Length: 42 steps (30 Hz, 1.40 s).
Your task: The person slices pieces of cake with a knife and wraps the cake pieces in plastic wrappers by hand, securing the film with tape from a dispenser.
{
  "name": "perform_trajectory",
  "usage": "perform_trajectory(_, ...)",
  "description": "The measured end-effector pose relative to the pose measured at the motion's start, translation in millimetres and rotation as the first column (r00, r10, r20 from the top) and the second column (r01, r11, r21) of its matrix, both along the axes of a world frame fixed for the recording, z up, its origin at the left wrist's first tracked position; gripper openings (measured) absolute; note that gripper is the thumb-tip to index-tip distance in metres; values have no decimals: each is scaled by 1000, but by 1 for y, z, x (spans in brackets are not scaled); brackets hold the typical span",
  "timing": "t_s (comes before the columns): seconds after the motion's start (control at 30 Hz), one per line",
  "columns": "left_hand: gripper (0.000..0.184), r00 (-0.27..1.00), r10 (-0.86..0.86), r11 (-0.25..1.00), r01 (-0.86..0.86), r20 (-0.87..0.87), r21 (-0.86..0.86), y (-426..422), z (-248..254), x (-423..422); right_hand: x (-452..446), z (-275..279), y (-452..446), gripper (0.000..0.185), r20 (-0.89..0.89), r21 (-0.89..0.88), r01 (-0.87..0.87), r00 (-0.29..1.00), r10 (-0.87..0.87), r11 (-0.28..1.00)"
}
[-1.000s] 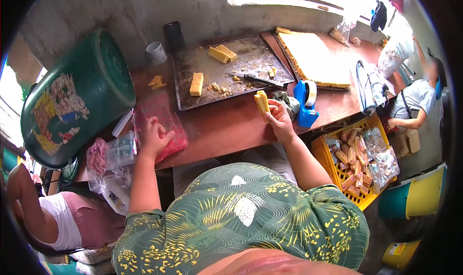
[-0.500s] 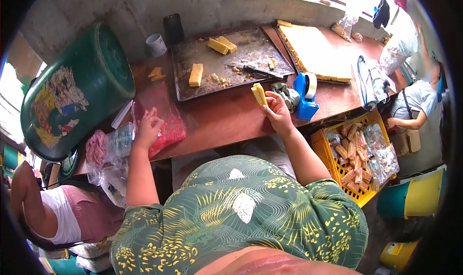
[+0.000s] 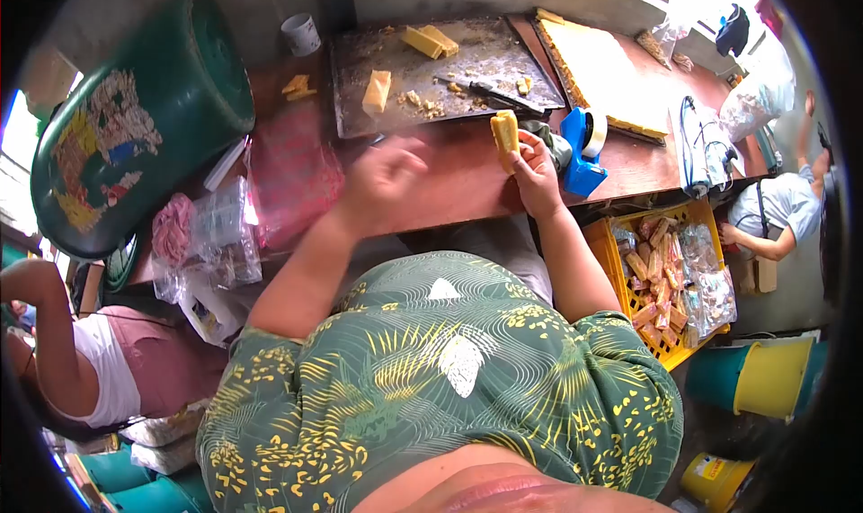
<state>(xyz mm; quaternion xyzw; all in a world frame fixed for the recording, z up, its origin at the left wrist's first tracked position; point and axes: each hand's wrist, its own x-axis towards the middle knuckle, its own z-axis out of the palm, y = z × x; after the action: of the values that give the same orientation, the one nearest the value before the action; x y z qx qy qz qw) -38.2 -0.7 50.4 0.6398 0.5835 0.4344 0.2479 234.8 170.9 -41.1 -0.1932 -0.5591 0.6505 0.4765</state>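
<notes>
My right hand (image 3: 538, 176) grips a stack of yellow cake slices (image 3: 505, 133), held upright above the table's front edge. Smeared by motion, my left hand (image 3: 385, 178) is over the table in front of the baking tray; whether it holds anything is unclear. On the dark baking tray (image 3: 360, 120) lie a pair of cake blocks (image 3: 431, 42), another cake piece (image 3: 378, 92), crumbs and a black-handled knife (image 3: 503, 98). Red-printed plastic bags (image 3: 297, 176) lie left of my left hand. A blue tape dispenser (image 3: 585, 153) stands just right of my right hand, beside a dark green cloth (image 3: 555, 146).
A large sheet of cake (image 3: 598, 72) fills a second tray at right. Wrapped pieces lie in a yellow crate (image 3: 604, 243) below. A tipped green bin (image 3: 135, 126) flanks the left side, with clear plastic bags (image 3: 216, 230) nearby. Other people are at left and right.
My left hand has lifted off the red-printed bags and moved right, toward my right hand. The right hand still holds the cake slices, now turned more upright. The camera view has shifted slightly.
</notes>
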Motion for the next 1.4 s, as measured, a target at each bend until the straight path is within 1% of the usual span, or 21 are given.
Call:
perform_trajectory(0.03,36,969,-173,981,186,-175,62,16,-37,6,3,2,-1,45,-14,-28,-12,1000,11,1000)
perform_trajectory(0.1,41,845,-228,967,137,-484,-215,2,-22,53,1,10,-7,45,-92,-117,4,996,-15,993)
perform_trajectory(0.2,48,914,-240,964,184,-326,-192,4,-29,50,3,8,-8,44,-101,-114,11,995,-22,993)
perform_trajectory(0.23,57,962,-266,963,263,-65,-55,8,-33,36,3,11,-11,44,-100,-123,12,995,-25,992)
perform_trajectory(0.3,70,957,-93,996,94,-276,-10,5,-33,5,5,18,-16,43,-103,-138,17,994,-31,990)
perform_trajectory(0.33,73,913,29,995,-64,-406,-74,-3,-34,-1,8,19,-18,44,-69,-104,20,997,-27,994)
perform_trajectory(0.37,77,835,133,966,-229,-534,-117,-12,-36,-7,9,20,-21,45,-45,-97,4,999,-8,995)
perform_trajectory(0.47,82,811,155,958,-262,-565,-114,-27,-50,-9,4,27,-24,50,23,-92,-78,997,80,993)
perform_trajectory(0.57,82,806,168,961,-262,-567,-88,-31,-58,-6,-13,48,-35,52,-166,-266,-284,955,246,921)
perform_trajectory(0.6,82,806,171,959,-267,-567,-90,-31,-57,-5,-19,50,-35,52,-205,-287,-369,925,320,884)
perform_trajectory(0.73,82,807,171,950,-287,-566,-121,-32,-57,-4,-37,60,-47,44,-300,-413,-459,884,359,787)
perform_trajectory(0.87,81,751,221,949,-311,-622,-39,-38,-57,3,-39,61,-52,44,-335,-459,-494,866,371,738)
perform_trajectory(0.97,83,741,233,944,-328,-630,-37,-43,-60,5,-39,47,-44,50,-114,-397,-391,919,378,831)
perform_trajectory(1.0,82,742,236,945,-326,-627,-32,-43,-62,5,-41,41,-41,52,107,-314,-265,944,311,912)
perform_trajectory(1.07,82,742,241,948,-319,-626,-14,-42,-63,3,-42,31,-32,52,375,-9,-259,894,244,966)
perform_trajectory(1.1,81,744,244,947,-321,-622,-13,-41,-62,4,-45,35,-33,52,490,145,-274,855,171,951)
perform_trajectory(1.13,81,745,246,946,-323,-620,-12,-41,-59,5,-48,42,-37,50,604,211,-251,793,76,945)
perform_trajectory(1.23,79,751,252,947,-322,-610,-6,-42,-59,6,-67,40,-37,48,583,515,-307,810,-64,800)
perform_trajectory(1.27,79,753,258,946,-324,-606,0,-41,-59,5,-67,44,-37,49,611,625,-331,771,-179,707)
perform_trajectory(1.37,78,758,257,949,-314,-600,10,-41,-59,4,-66,52,-37,49,689,615,-418,698,-198,669)
perform_trajectory(1.4,78,761,252,950,-311,-597,3,-41,-59,4,-66,51,-37,50,694,585,-410,700,-170,700)
